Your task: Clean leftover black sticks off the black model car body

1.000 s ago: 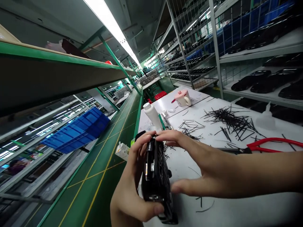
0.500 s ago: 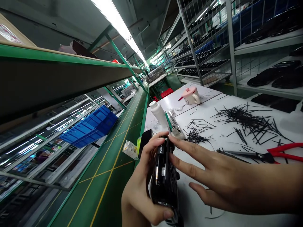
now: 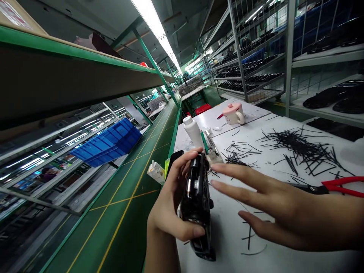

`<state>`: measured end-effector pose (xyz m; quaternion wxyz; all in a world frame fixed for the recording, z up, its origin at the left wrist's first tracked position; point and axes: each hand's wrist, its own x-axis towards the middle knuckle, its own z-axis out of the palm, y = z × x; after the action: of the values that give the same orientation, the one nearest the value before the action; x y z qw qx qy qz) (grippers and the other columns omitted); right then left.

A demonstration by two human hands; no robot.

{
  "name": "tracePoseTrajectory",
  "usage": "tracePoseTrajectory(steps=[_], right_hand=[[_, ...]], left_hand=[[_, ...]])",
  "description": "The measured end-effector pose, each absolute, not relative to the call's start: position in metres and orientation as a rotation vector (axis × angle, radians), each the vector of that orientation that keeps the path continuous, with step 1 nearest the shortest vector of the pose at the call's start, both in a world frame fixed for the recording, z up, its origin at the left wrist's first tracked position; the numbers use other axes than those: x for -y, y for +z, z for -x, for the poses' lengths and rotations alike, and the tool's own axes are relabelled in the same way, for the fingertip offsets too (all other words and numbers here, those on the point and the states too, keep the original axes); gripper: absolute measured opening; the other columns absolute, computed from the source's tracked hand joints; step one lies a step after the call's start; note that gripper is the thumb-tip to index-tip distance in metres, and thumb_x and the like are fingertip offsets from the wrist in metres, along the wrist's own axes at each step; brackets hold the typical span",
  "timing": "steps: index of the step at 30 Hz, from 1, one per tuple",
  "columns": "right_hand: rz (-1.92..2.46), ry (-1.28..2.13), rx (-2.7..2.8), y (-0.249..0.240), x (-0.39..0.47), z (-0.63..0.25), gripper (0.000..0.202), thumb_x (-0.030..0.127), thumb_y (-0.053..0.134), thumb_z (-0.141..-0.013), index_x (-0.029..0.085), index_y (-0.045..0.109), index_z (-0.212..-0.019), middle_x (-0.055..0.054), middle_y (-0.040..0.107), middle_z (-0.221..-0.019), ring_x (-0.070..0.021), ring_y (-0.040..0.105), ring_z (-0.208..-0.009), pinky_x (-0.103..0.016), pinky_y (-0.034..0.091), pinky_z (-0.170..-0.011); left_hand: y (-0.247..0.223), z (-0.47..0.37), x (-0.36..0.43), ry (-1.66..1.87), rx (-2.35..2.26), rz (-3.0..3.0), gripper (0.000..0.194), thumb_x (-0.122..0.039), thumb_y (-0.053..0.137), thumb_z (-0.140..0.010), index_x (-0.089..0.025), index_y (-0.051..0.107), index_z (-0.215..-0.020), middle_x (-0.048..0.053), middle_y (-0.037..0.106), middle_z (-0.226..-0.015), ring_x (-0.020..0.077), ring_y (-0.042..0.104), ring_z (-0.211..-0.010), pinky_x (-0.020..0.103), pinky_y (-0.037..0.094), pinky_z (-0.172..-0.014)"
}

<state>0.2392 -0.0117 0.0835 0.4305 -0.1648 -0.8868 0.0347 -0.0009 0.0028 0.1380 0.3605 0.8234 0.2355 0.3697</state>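
Note:
My left hand (image 3: pixel 166 214) is closed round a glossy black model car (image 3: pixel 196 206), held on its side above the white table (image 3: pixel 227 252). The thumb presses on the near part and the fingers reach over the far end, where a small plate with pale lettering shows. To the right of the car, my right hand (image 3: pixel 273 206) has its fingers spread, with nothing in it and a small gap to the car. Red-handled cutters (image 3: pixel 341 184) lie partly hidden behind my right hand. Beyond it are a small pile of thin black strips (image 3: pixel 237 155) and a larger one (image 3: pixel 301 146).
A white bottle (image 3: pixel 192 131) and a pink-lidded mug (image 3: pixel 233 113) stand farther back. To the left run a green conveyor belt (image 3: pixel 122 223) and a small carton (image 3: pixel 156 172). A blue crate (image 3: pixel 108 146) sits beyond. Racks (image 3: pixel 288 57) with black shells line the right.
My right hand has drawn away from the car to the right, its fingertips leaving the surface. The left hand keeps its hold on the car, which has tilted slightly.

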Motion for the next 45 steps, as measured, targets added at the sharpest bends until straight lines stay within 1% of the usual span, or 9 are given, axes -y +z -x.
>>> tracePoseTrajectory(steps=[5, 9, 12, 15, 20, 32, 36, 40, 45], right_hand=[[0.383, 0.067, 2.216, 0.079, 0.017, -0.234, 0.051, 0.004, 0.049, -0.087, 0.01, 0.056, -0.137, -0.02, 0.047, -0.15, -0.0219, 0.038, -0.144, -0.032, 0.038, -0.115], [0.456, 0.034, 2.394, 0.072, 0.014, -0.257, 0.052, 0.007, 0.05, -0.089, 0.013, 0.053, -0.14, -0.014, 0.051, -0.148, -0.0253, 0.045, -0.139, -0.043, 0.039, -0.116], [0.728, -0.126, 2.506, 0.046, 0.012, -0.296, 0.044, 0.009, 0.049, -0.088, 0.014, 0.061, -0.13, -0.013, 0.065, -0.132, -0.0324, 0.062, -0.12, -0.053, 0.055, -0.098], [1.024, -0.248, 2.514, 0.012, 0.019, -0.34, 0.044, 0.013, 0.05, -0.087, 0.016, 0.064, -0.129, -0.016, 0.07, -0.12, -0.0332, 0.069, -0.104, -0.05, 0.063, -0.078], [1.227, -0.161, 2.409, -0.014, 0.035, -0.376, 0.04, 0.022, 0.049, -0.092, 0.025, 0.064, -0.129, -0.011, 0.069, -0.123, -0.0298, 0.067, -0.108, -0.048, 0.059, -0.085], [1.355, -0.152, 2.231, -0.021, 0.021, -0.367, 0.035, 0.02, 0.048, -0.092, 0.017, 0.066, -0.122, -0.011, 0.07, -0.109, -0.0297, 0.065, -0.101, -0.048, 0.054, -0.083], [1.279, -0.148, 2.18, -0.017, 0.025, -0.355, 0.035, 0.018, 0.046, -0.093, 0.017, 0.066, -0.123, -0.013, 0.069, -0.117, -0.0316, 0.063, -0.109, -0.052, 0.054, -0.089], [1.045, -0.059, 2.1, -0.004, 0.049, -0.332, 0.033, 0.016, 0.049, -0.093, 0.02, 0.066, -0.121, -0.01, 0.07, -0.121, -0.0271, 0.062, -0.117, -0.046, 0.053, -0.1], [0.763, 0.07, 2.148, 0.004, 0.076, -0.302, 0.035, 0.006, 0.055, -0.084, 0.018, 0.07, -0.113, -0.007, 0.074, -0.115, -0.0215, 0.066, -0.115, -0.03, 0.054, -0.102]], left_hand=[[0.138, -0.002, 0.0, 0.945, -0.631, -2.171, 0.093, -0.055, 0.083, -0.063, -0.036, 0.04, -0.144, 0.006, 0.038, -0.155, 0.0381, 0.043, -0.139, 0.052, 0.034, -0.118], [0.141, -0.006, 0.002, 0.857, -0.597, -2.26, 0.099, -0.05, 0.086, -0.061, -0.037, 0.038, -0.147, 0.006, 0.033, -0.157, 0.0398, 0.041, -0.14, 0.053, 0.032, -0.119], [0.141, -0.017, 0.008, 0.741, -0.662, -2.348, 0.104, -0.045, 0.089, -0.058, -0.039, 0.037, -0.148, 0.005, 0.031, -0.159, 0.0418, 0.032, -0.146, 0.053, 0.031, -0.12], [0.136, -0.036, 0.015, 0.598, -0.717, -2.405, 0.101, -0.046, 0.088, -0.061, -0.043, 0.036, -0.148, 0.002, 0.03, -0.16, 0.0422, 0.033, -0.145, 0.054, 0.037, -0.117], [0.124, -0.075, 0.015, 0.311, -0.687, -2.515, 0.1, -0.044, 0.084, -0.063, -0.042, 0.035, -0.15, 0.002, 0.03, -0.162, 0.0413, 0.036, -0.143, 0.055, 0.04, -0.114], [0.094, -0.115, 0.006, -0.19, -0.816, -2.546, 0.107, -0.035, 0.086, -0.053, -0.03, 0.041, -0.149, 0.014, 0.036, -0.157, 0.0433, 0.04, -0.137, 0.057, 0.041, -0.11], [0.092, -0.109, 0.008, -0.237, -0.888, -2.538, 0.1, -0.048, 0.082, -0.066, -0.026, 0.035, -0.152, 0.017, 0.036, -0.158, 0.0432, 0.038, -0.14, 0.06, 0.038, -0.111], [0.104, -0.091, 0.004, -0.209, -0.999, -2.453, 0.089, -0.061, 0.067, -0.081, -0.026, 0.032, -0.154, 0.015, 0.038, -0.158, 0.0376, 0.04, -0.142, 0.055, 0.038, -0.114], [0.108, -0.064, -0.008, -0.21, -1.139, -2.379, 0.059, -0.051, 0.056, -0.093, -0.022, 0.05, -0.143, 0.014, 0.056, -0.144, 0.034, 0.053, -0.132, 0.051, 0.042, -0.11]])
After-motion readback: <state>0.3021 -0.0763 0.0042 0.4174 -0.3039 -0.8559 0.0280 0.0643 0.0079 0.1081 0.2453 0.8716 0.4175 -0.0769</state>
